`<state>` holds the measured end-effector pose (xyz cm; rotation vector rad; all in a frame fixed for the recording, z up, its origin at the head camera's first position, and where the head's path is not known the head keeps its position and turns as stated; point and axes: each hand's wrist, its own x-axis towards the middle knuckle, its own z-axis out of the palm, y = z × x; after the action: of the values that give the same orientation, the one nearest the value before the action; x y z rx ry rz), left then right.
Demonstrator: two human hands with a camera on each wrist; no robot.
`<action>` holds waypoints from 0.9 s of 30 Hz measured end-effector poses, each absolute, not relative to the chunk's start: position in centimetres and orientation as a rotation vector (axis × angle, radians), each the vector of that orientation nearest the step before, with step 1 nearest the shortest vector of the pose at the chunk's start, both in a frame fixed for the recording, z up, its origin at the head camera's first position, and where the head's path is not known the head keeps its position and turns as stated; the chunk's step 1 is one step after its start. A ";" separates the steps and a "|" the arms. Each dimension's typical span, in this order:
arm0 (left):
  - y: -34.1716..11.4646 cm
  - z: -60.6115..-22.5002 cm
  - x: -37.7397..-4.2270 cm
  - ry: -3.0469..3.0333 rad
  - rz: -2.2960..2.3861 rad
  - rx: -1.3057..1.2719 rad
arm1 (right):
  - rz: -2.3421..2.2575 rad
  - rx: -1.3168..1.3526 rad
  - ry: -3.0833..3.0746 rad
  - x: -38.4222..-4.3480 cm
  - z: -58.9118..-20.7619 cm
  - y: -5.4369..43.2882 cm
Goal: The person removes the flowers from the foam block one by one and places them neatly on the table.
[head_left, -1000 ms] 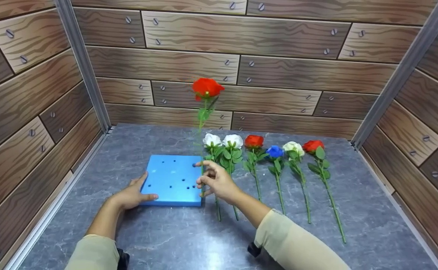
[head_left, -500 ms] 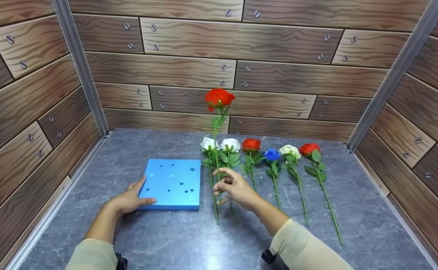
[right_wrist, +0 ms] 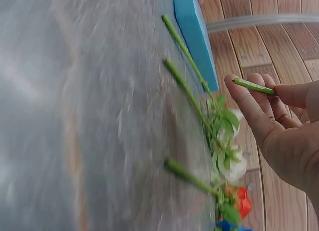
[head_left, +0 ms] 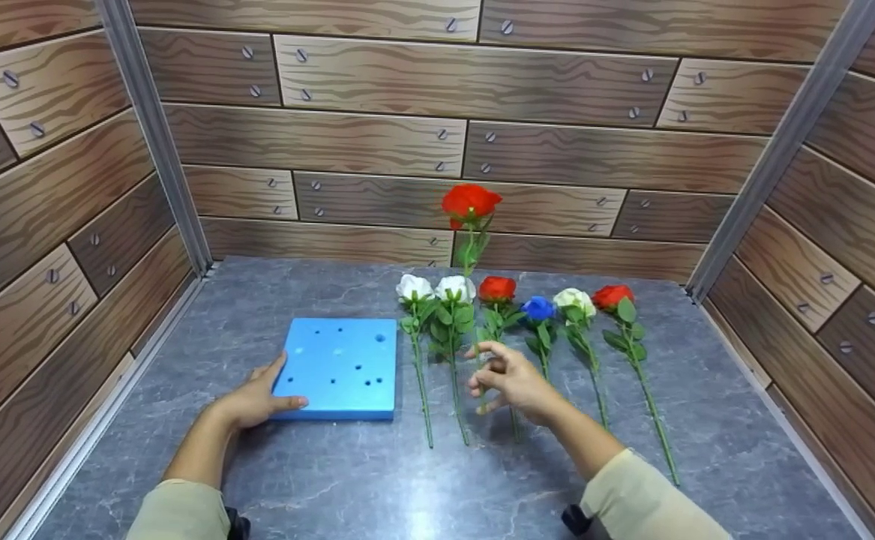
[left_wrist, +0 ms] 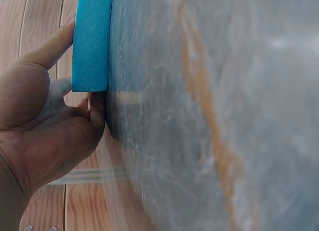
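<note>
My right hand (head_left: 519,382) pinches the green stem of an artificial red rose (head_left: 471,202), which stands upright above the table. In the right wrist view the cut end of the stem (right_wrist: 254,87) pokes out between thumb and fingers. My left hand (head_left: 246,397) holds the near left corner of a blue foam block (head_left: 340,367), its thumb on the top face and its fingers along the left side. Several small dark holes dot the block's top. In the left wrist view the block's side (left_wrist: 91,46) rises from the table beside the fingers.
Right of the block lie two white roses (head_left: 455,289), a red rose (head_left: 497,289), a blue rose (head_left: 538,308), a cream rose (head_left: 575,301) and another red rose (head_left: 613,295), stems toward me. Wood-patterned walls (head_left: 377,75) enclose the grey table (head_left: 347,480).
The right hand has carried the upright red rose rightward, away from the block's right edge and over the lying stems. The left hand keeps its hold on the block.
</note>
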<state>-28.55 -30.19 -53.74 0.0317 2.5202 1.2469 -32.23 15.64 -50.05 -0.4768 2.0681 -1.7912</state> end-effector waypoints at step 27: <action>-30.3 -53.9 -28.5 2.517 1.259 0.033 | -1.568 -0.370 2.246 -33.5 -47.9 28.8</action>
<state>-28.51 -30.30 -53.85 0.0330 2.5170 1.2585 -33.47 28.78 -47.94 -0.3703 2.2465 -1.5682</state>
